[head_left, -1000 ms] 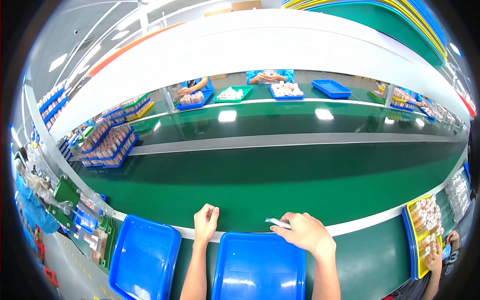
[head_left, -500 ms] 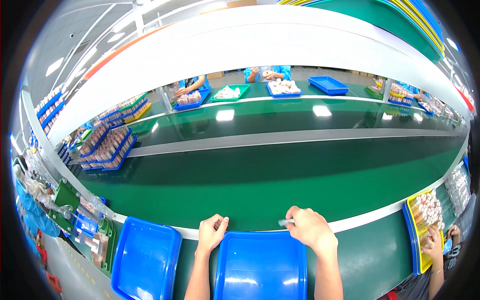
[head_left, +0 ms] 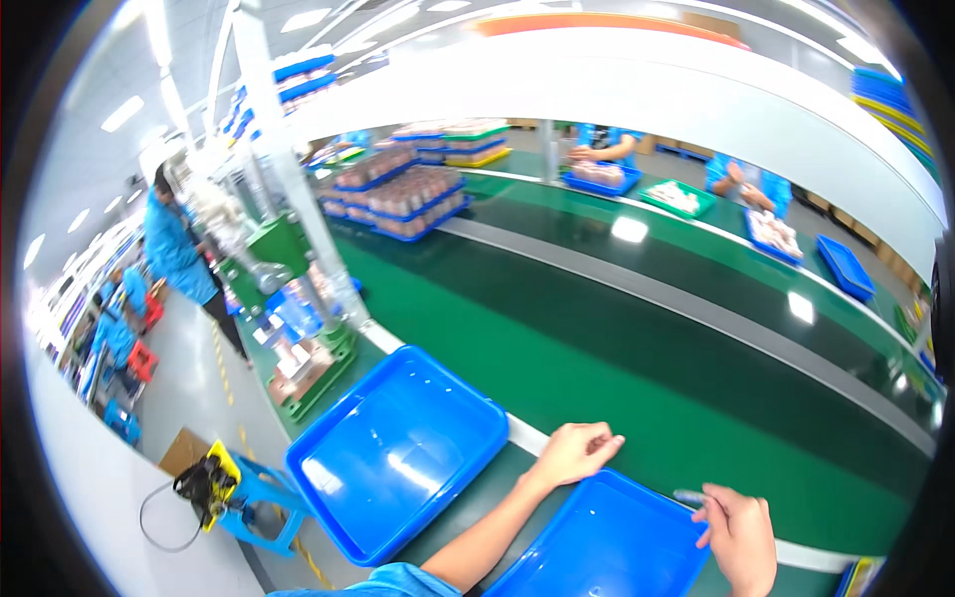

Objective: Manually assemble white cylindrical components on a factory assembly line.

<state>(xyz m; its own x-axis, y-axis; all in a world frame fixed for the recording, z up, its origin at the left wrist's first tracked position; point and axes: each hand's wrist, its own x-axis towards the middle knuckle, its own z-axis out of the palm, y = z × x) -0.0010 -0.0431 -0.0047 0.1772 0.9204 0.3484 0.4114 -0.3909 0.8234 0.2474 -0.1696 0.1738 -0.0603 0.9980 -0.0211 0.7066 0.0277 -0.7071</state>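
A slim grey piece (head_left: 688,497) sits pinched in the right hand's (head_left: 738,532) fingers, by a blue tray's (head_left: 617,542) far edge. The left hand's (head_left: 579,453) fingers curl; whether around anything, I cannot tell. Another tray (head_left: 398,448) lies left.

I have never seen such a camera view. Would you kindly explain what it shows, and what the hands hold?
There is no robot here, only a person working barehanded. A fisheye camera worn on the head looks down, so straight edges appear bent. The right hand holds a slim greyish object, too blurred to name. The left hand is curled; whether it holds anything is unclear. The near blue tray lies between the hands, the other blue tray further left. Beyond them runs a green conveyor belt.
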